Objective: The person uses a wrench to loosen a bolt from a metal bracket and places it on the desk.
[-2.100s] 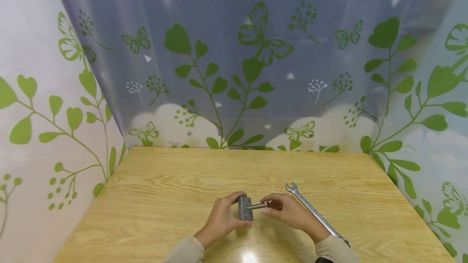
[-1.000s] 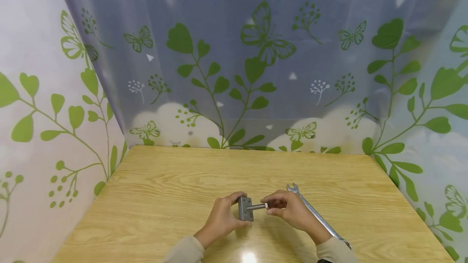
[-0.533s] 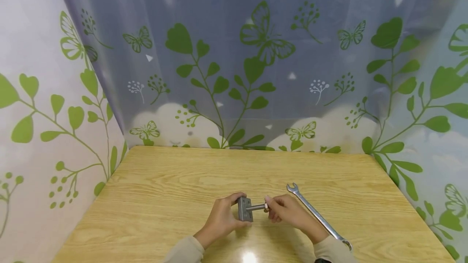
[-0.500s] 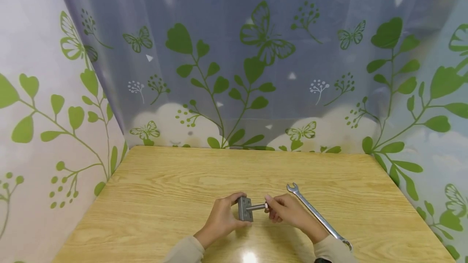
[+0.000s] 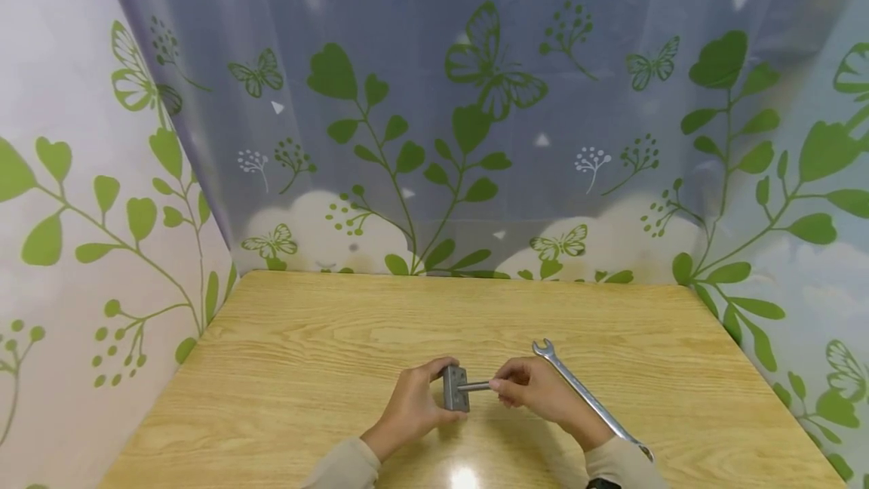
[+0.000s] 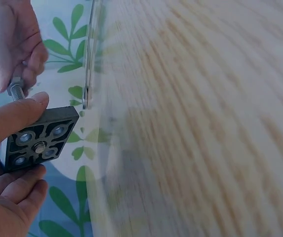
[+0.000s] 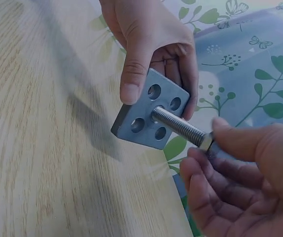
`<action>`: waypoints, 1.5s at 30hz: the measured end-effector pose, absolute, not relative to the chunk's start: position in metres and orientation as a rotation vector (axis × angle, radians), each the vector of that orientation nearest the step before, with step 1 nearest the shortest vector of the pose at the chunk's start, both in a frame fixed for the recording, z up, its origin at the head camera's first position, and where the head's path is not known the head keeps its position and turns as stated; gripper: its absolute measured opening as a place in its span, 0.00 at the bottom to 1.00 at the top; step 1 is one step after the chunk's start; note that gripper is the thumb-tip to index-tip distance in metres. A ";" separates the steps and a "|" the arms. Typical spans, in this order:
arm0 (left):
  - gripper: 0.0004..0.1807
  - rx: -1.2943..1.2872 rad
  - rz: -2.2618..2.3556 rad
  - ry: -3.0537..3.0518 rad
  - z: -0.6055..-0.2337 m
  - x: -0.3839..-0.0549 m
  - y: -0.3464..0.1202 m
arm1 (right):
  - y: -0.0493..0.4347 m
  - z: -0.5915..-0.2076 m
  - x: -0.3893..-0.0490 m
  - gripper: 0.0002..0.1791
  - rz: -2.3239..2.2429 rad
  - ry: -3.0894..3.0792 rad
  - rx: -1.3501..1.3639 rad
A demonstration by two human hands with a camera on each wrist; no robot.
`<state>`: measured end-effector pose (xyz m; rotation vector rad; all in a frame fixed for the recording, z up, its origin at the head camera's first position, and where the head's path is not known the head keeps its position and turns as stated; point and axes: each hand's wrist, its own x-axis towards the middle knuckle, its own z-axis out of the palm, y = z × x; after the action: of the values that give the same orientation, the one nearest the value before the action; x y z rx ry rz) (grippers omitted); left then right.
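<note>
My left hand (image 5: 414,402) grips a square grey metal plate (image 5: 450,389) by its edges, above the table. Round holes near the plate's corners show in the right wrist view. A threaded bolt (image 7: 181,127) runs into the plate's centre, its end (image 6: 40,147) visible on the ribbed far side in the left wrist view. With thumb and fingers, my right hand (image 5: 539,391) pinches the bolt's hex head (image 7: 207,142). In the head view those fingers hide the head. Close behind the right forearm lies a silver combination wrench (image 5: 591,400).
The wooden table (image 5: 305,345) runs back to a patterned curtain (image 5: 421,112), with printed sheets at both sides. The wrench lies diagonally on the right part of the table, its open end pointing away from me.
The right hand's fingers have shifted around the bolt head, loosening and re-gripping; they now cover the head, which showed half a second ago. My left hand and the plate stay almost still.
</note>
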<state>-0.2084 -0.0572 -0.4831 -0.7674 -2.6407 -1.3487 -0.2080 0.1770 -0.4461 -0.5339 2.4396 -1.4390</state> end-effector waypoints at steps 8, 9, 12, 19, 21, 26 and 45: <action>0.39 -0.774 -1.359 -2.631 -0.483 -0.208 -0.057 | 0.177 -0.447 -0.206 0.11 -1.475 2.515 -0.599; 0.39 -0.776 -1.357 -2.630 -0.483 -0.208 -0.057 | 0.177 -0.447 -0.206 0.11 -1.481 2.513 -0.600; 0.39 -0.773 -1.350 -2.632 -0.482 -0.208 -0.057 | 0.177 -0.446 -0.206 0.12 -1.488 2.508 -0.603; 0.39 -0.779 -1.359 -2.633 -0.484 -0.208 -0.057 | 0.177 -0.450 -0.208 0.19 -1.469 2.427 -0.600; 0.39 -0.777 -1.368 -2.631 -0.484 -0.208 -0.057 | 0.177 -0.451 -0.207 0.23 -1.473 2.376 -0.550; 0.39 -0.767 -1.369 -2.634 -0.484 -0.208 -0.057 | 0.175 -0.452 -0.205 0.32 -1.517 2.303 -0.429; 0.41 -0.775 -1.407 -2.627 -0.484 -0.210 -0.057 | 0.171 -0.441 -0.205 0.10 -1.465 2.589 -0.709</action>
<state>-0.2100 -0.0574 -0.4840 -0.7751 -2.6267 -1.4074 -0.2046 0.1714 -0.4410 -0.7086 2.5893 -1.4651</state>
